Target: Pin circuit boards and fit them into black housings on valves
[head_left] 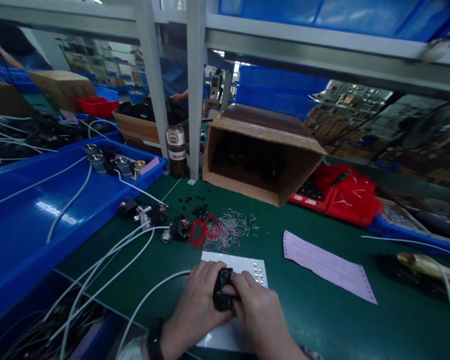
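Note:
Both my hands meet at the bottom centre over a white sheet (pixel 243 264) dotted with small round pieces. My left hand (pixel 195 305) is closed around a small black part with a red spot (pixel 222 289). My right hand (pixel 257 312) pinches the same black part from the right side. A white cable (pixel 150 295) runs off to the left from beneath my left hand. Just beyond the sheet lie coiled red wires (pixel 204 231), a scatter of thin metal pins (pixel 232 225) and more small black parts (pixel 178 227).
A long blue tray (pixel 41 210) with white cables and metal cylinders fills the left. An open cardboard box (pixel 262 155) lies on its side behind. A brown bottle (pixel 176 150) stands by a grey post. A pink paper slip (pixel 328 265) and red bins (pixel 341 192) sit right.

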`<state>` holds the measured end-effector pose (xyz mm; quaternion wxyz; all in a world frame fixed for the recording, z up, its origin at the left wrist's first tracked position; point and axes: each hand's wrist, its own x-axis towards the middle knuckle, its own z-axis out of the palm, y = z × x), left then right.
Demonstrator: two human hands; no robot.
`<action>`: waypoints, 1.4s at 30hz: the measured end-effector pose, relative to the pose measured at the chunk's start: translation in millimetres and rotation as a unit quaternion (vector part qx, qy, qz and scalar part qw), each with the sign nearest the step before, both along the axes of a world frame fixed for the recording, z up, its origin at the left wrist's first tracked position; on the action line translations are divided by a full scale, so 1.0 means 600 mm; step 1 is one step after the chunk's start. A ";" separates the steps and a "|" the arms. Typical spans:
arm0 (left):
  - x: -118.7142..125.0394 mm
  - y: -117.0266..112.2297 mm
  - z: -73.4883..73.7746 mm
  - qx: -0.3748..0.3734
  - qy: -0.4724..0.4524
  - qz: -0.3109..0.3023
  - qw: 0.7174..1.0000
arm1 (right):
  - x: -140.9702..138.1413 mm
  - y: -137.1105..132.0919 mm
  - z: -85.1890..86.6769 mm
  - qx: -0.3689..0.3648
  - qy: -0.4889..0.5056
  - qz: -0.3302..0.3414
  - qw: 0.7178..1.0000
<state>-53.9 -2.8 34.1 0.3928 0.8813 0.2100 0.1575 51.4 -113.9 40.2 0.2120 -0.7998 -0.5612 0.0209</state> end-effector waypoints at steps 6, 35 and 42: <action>-0.010 0.011 -0.016 -0.023 0.002 -0.026 0.999 | 0.062 0.038 0.038 -0.096 0.160 0.005 0.982; 0.012 0.012 -0.056 -0.256 -0.052 0.008 0.965 | 0.081 0.033 0.186 0.059 0.215 -0.009 0.975; 0.016 0.013 -0.062 -0.198 -0.155 -0.043 0.967 | -0.005 0.007 0.109 0.007 0.350 -0.039 0.936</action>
